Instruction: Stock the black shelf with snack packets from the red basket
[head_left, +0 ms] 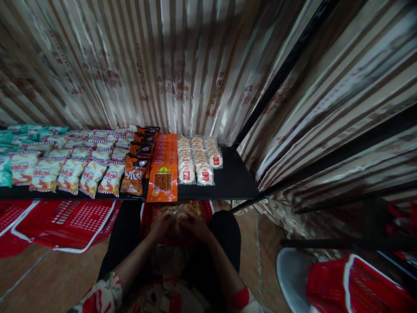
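In the head view, my left hand (163, 223) and my right hand (194, 224) are close together, low between my knees, just below the shelf's front edge. Both are inside the rim of a red basket (208, 209) holding tan, shiny-wrapped packets (195, 208). The fingers of both hands curl inward, round something pale that looks like clear plastic; dim light hides what it is. On the shelf above lie orange packets of brown sticks (163, 182) and, to their right, rows of round white cakes in clear wrappers (205, 174).
A black shelf (236, 174) also bears orange-brown snack bags (133, 176), white snack bags (91, 176) and teal bags (4, 169). Red baskets (71, 221) stand below left. At lower right, a red basket (329, 278) rests on a pale stool or basin (288, 269). Black metal posts (276, 82) flank the curtain.
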### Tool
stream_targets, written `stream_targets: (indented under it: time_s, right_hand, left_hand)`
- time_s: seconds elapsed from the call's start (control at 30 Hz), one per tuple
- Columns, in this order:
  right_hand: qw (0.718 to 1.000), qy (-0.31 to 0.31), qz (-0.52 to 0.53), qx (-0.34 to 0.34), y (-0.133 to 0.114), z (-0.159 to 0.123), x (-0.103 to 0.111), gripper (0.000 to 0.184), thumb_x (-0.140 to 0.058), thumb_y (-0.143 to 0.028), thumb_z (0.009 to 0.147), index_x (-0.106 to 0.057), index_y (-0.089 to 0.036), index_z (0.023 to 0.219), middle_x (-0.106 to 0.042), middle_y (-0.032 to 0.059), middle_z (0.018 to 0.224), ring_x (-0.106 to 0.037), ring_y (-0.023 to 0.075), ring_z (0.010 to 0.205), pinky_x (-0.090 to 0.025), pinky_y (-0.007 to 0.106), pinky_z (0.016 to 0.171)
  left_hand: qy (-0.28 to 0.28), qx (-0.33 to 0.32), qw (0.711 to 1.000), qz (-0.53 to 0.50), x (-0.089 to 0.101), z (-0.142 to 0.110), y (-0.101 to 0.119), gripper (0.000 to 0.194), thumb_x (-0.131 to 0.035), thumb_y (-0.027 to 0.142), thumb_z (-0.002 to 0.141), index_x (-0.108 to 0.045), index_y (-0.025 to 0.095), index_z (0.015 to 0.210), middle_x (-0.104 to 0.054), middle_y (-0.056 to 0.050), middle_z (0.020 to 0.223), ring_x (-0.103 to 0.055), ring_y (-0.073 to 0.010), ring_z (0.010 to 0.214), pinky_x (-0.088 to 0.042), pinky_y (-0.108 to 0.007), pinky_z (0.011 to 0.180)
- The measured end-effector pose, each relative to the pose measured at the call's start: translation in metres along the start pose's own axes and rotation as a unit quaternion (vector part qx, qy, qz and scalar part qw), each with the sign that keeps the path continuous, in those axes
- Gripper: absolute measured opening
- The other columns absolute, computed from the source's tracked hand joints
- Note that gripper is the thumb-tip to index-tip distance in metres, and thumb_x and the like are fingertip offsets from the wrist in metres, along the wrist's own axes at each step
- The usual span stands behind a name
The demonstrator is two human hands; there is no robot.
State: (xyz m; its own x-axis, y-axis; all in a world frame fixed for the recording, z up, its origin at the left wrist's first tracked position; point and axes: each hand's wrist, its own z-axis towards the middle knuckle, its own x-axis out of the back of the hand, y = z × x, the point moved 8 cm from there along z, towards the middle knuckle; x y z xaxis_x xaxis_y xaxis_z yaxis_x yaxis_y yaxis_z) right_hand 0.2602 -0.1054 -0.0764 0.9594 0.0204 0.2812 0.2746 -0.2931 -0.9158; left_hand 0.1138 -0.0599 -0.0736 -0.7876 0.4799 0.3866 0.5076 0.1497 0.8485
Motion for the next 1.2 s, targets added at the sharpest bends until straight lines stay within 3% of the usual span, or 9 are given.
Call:
stream_targets:
  time_s: [0.1,0.2,0.43,0.67,0.87,1.2]
  right_hand:
    - [0.999,-0.017,0.048,-0.002,-0.007,-0.008,0.002,0.032,-0.06,-0.034,0.069,-0.063,-0.018,0.096,-0.069,0.0015,0.084,-0.063,0.0187,0.076,-0.051,0.031,0.068]
    - [0.994,-0.003,0.106,-0.006,-0.01,-0.012,0.004,0.034,-0.06,-0.037,0.069,-0.062,-0.019,0.097,-0.07,0.0019,0.086,-0.064,0.0186,0.076,-0.051,0.03,0.068]
    - [0.988,0.017,0.152,0.015,-0.02,-0.017,0.018,0.043,-0.056,-0.045,0.07,-0.061,-0.018,0.102,-0.069,0.0043,0.085,-0.064,0.02,0.074,-0.051,0.034,0.069]
    - [0.978,0.052,0.199,0.022,-0.039,-0.027,0.044,0.045,-0.06,-0.049,0.067,-0.063,-0.018,0.1,-0.069,0.0047,0.081,-0.064,0.0197,0.073,-0.05,0.034,0.071]
    - [0.969,0.101,0.222,0.026,-0.04,-0.032,0.068,0.048,-0.068,-0.05,0.061,-0.064,-0.018,0.097,-0.069,0.0044,0.079,-0.064,0.0191,0.071,-0.05,0.032,0.07]
    - [0.961,0.181,0.204,0.052,-0.032,-0.033,0.12,0.041,-0.067,-0.042,0.064,-0.064,-0.02,0.099,-0.07,0.0046,0.087,-0.064,0.0212,0.08,-0.05,0.033,0.075]
  left_hand:
    - [-0.015,-0.012,0.997,-0.076,-0.001,-0.003,0.014,0.022,-0.044,0.04,0.073,-0.047,0.019,0.067,-0.051,0.005,0.059,-0.052,-0.0125,0.06,-0.043,-0.024,0.058]
    - [-0.033,-0.037,0.989,-0.142,-0.001,-0.007,0.026,0.02,-0.048,0.039,0.069,-0.046,0.019,0.069,-0.054,0.004,0.063,-0.054,-0.0134,0.065,-0.044,-0.024,0.06]
    - [-0.065,-0.056,0.976,-0.201,-0.011,-0.012,0.037,0.038,-0.053,0.032,0.066,-0.047,0.017,0.099,-0.063,-0.004,0.092,-0.058,-0.0165,0.082,-0.047,-0.026,0.07]
    - [-0.069,-0.054,0.972,-0.218,-0.024,-0.015,0.061,0.022,-0.054,0.032,0.064,-0.047,0.017,0.078,-0.051,0.004,0.062,-0.047,-0.0092,0.056,-0.037,-0.021,0.053]
    - [-0.036,-0.062,0.981,-0.183,-0.026,-0.016,0.089,0.02,-0.052,0.033,0.068,-0.051,0.016,0.078,-0.048,0.006,0.059,-0.046,-0.0088,0.054,-0.036,-0.02,0.05]
    - [0.014,-0.12,0.983,-0.137,-0.052,0.015,0.118,0.008,-0.05,0.024,0.071,-0.051,0.018,0.077,-0.055,0.004,0.065,-0.052,-0.0096,0.059,-0.042,-0.021,0.057]
